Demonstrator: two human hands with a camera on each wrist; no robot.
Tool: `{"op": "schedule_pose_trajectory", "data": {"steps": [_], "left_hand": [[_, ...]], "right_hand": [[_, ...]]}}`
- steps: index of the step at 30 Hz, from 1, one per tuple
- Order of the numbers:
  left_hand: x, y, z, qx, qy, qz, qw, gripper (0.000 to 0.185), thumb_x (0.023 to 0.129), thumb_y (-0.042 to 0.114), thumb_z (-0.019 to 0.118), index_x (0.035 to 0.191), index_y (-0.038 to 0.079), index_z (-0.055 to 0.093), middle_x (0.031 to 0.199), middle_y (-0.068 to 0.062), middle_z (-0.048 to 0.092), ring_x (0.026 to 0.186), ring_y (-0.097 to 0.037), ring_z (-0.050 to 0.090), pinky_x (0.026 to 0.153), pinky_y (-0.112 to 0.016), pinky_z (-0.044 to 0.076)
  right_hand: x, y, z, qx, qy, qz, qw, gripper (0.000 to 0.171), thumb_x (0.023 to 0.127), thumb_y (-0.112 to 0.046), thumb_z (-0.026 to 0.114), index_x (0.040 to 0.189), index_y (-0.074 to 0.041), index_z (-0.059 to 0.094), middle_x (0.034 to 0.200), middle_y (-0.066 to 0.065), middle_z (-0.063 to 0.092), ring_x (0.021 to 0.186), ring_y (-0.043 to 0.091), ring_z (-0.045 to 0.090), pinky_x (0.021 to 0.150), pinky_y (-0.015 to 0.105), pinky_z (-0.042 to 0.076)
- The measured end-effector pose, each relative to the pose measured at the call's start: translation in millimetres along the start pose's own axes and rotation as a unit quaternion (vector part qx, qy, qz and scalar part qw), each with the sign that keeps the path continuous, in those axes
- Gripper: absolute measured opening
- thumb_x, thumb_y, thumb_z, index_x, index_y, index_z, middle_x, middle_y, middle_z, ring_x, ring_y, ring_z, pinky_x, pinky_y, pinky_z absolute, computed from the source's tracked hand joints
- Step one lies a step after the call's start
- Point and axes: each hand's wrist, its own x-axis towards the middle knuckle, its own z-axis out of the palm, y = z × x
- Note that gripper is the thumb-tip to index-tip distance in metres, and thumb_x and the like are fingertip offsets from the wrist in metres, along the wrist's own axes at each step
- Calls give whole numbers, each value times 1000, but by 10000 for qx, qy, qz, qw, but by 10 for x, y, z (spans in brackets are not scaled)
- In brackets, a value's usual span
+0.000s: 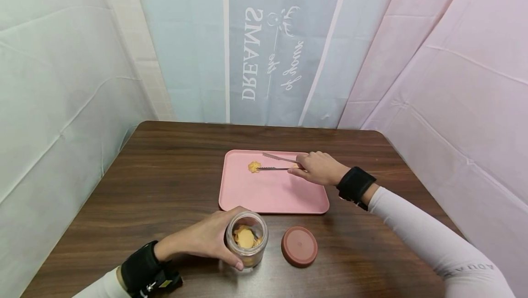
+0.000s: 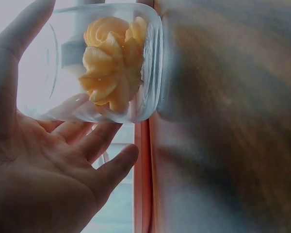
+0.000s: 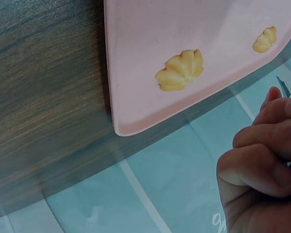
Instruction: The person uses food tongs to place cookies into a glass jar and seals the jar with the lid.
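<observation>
My left hand (image 1: 210,236) grips a clear glass jar (image 1: 264,243) standing on the table, thumb on the near side. Inside the jar lie several piped butter cookies (image 2: 111,63). Over the pink tray (image 1: 272,197), my right hand (image 1: 319,168) holds metal tongs (image 1: 280,158) with their arms spread apart. One tong tip is right at a yellow flower-shaped cookie (image 1: 253,167) on the tray's far left part. A second cookie (image 3: 181,71) lies on the tray, mostly hidden under the right hand in the head view.
A reddish-brown round lid (image 1: 299,245) lies on the dark wooden table (image 1: 173,169), right of the jar and in front of the tray. Behind the table hangs a blue-grey cloth (image 1: 198,59) with white lettering. Pale cloth walls (image 1: 462,78) stand on both sides.
</observation>
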Motion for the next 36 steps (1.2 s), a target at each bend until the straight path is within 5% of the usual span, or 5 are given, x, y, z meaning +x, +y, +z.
{"op": "schedule_pose_trajectory", "data": {"steps": [7,36], "left_hand": [[0,-10,6,66,26,137,9999,85,73,43,98,142,20,54,132,0,71,121,-13,66,105,-30,52],[-6,-2,-15,89,32,36,9999,84,72,44,98,141,21,55,130,1,71,118,-10,66,103,-30,53]], "right_hand": [[57,17,94,-14,-79,3,10000,36,106,-48,60,90,-16,64,69,-9,57,56,5,53,53,27,44],[236,39,286,-55,-296,-65,9995,39,107,-45,61,79,-18,55,62,-5,44,55,10,44,50,26,30]]}}
